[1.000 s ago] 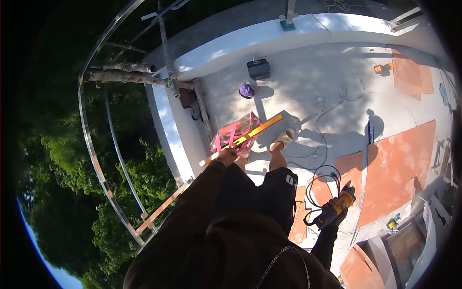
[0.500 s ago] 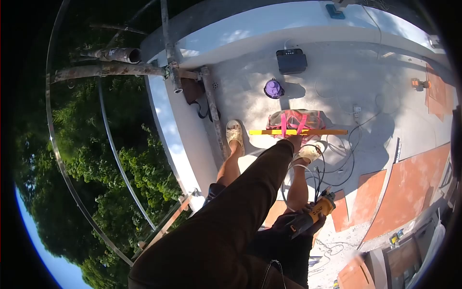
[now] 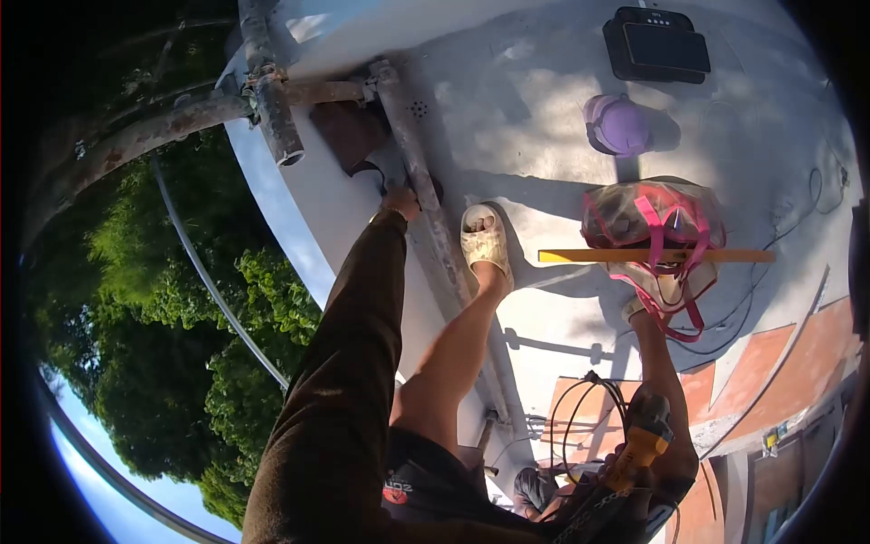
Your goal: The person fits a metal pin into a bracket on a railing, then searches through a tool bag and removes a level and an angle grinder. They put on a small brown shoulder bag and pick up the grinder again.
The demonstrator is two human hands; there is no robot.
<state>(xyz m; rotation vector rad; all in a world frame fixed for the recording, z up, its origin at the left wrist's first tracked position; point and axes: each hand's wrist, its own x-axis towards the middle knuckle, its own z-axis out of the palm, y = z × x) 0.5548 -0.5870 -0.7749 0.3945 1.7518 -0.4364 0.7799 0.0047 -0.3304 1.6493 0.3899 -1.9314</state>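
My left hand (image 3: 401, 204) reaches down between the wall and a rusty pole, its fingers closed at the black strap (image 3: 365, 169) of a dark brown bag (image 3: 349, 134). The fingertips are partly hidden. At the lower right, my right hand (image 3: 614, 464) is wrapped round a yellow-and-black angle grinder (image 3: 645, 440), held close to my knee. A loop of black cord (image 3: 566, 426) hangs by the grinder. In front of my feet lies a see-through bag with pink handles (image 3: 648, 213), with a yellow spirit level (image 3: 562, 256) lying across it.
A purple jug (image 3: 621, 125) and a black box-shaped device (image 3: 662, 50) stand on the concrete floor. Scaffold pipes (image 3: 272, 113) rise at the left near the low wall. Orange-brown boards (image 3: 770, 363) lie to the right, and cables trail across the floor.
My left hand has left the spirit level and pink-handled bag and moved left to the brown bag's strap. The view has swung left and closer. My right hand still holds the grinder.
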